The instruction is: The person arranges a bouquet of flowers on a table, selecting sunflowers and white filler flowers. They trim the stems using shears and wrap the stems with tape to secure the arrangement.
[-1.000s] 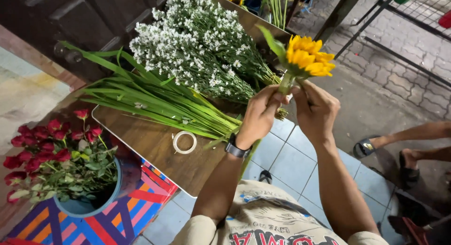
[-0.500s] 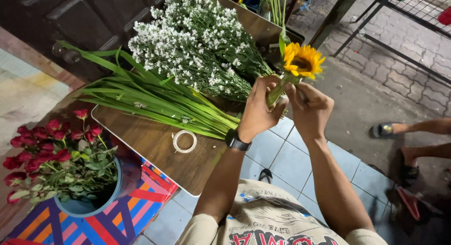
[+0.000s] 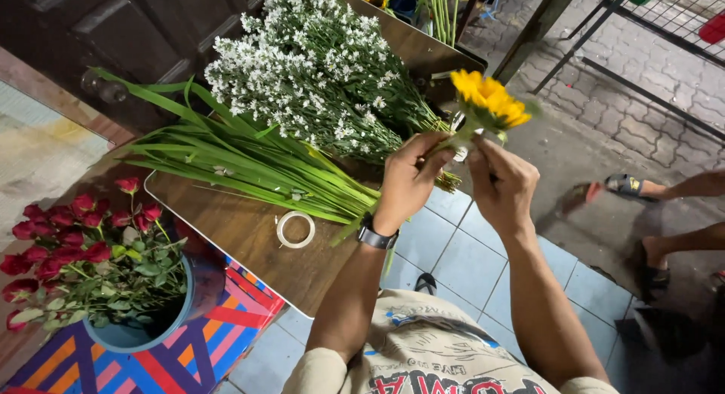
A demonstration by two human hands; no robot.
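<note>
Both hands worked one yellow flower above the table's edge.

From the left: red roses (image 3: 72,235) stood in a blue bucket (image 3: 132,335); long green leaves (image 3: 234,156), white filler flowers (image 3: 317,77) and a tape roll (image 3: 295,229) lay on the wooden table (image 3: 242,247). The left hand (image 3: 408,179) was closed around the stem of the yellow flower (image 3: 489,99); the right hand (image 3: 502,184) pinched it just below the bloom.

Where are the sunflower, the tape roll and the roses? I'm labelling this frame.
sunflower (image 3: 489,98), head view, on the yellow petals.
tape roll (image 3: 295,230), head view, on the ring's right edge.
roses (image 3: 69,235), head view, on the red blooms.
</note>
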